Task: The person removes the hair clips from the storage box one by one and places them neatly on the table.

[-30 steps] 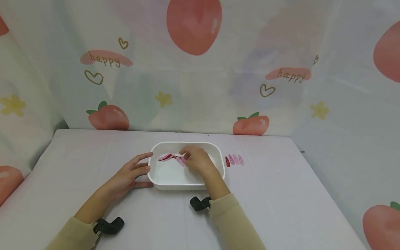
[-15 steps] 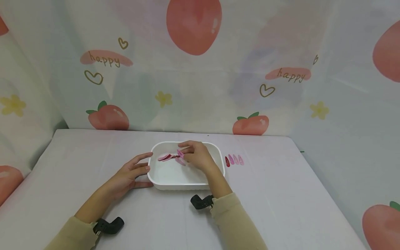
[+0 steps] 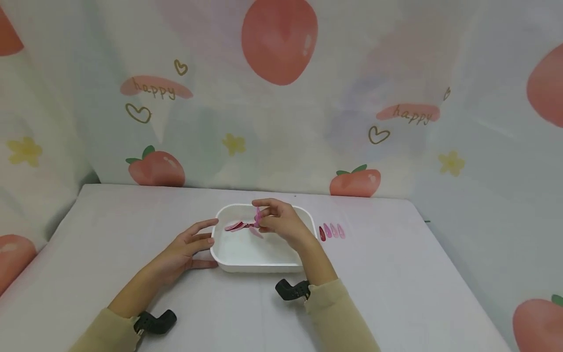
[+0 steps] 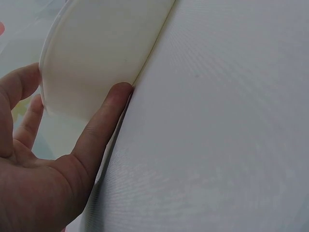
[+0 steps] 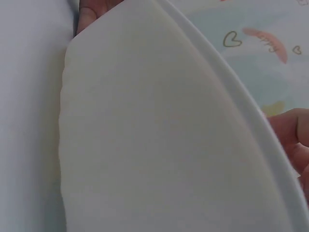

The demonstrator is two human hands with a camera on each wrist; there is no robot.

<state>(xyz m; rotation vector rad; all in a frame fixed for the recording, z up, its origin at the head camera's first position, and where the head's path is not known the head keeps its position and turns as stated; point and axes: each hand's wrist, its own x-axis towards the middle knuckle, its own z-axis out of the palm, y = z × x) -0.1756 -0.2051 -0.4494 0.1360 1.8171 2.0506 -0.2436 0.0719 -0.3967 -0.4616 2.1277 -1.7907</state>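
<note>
A white tray point(image 3: 250, 256) stands on the table. My left hand point(image 3: 182, 252) rests against its left end, fingers spread; in the left wrist view the thumb point(image 4: 104, 121) lies along the tray wall point(image 4: 96, 53). Over the tray's middle, my right hand point(image 3: 286, 222) pinches a pink snap hair clip point(image 3: 257, 214), held upright. Red and pink hair clips point(image 3: 235, 227) lie bunched in the tray just left of and below those fingers. The tray wall point(image 5: 154, 116) hides most of the right hand in the right wrist view.
Right of the tray, a red hair clip point(image 3: 322, 233) and several pink hair clips point(image 3: 335, 231) lie side by side in a row. A white cloth covers the table point(image 3: 396, 283). Behind it hangs a printed curtain point(image 3: 281, 122).
The right hand has picked a pink hair clip out of the bunch and raised it slightly, drawing a little to the right. The left hand stays on the tray. The head view has shifted slightly.
</note>
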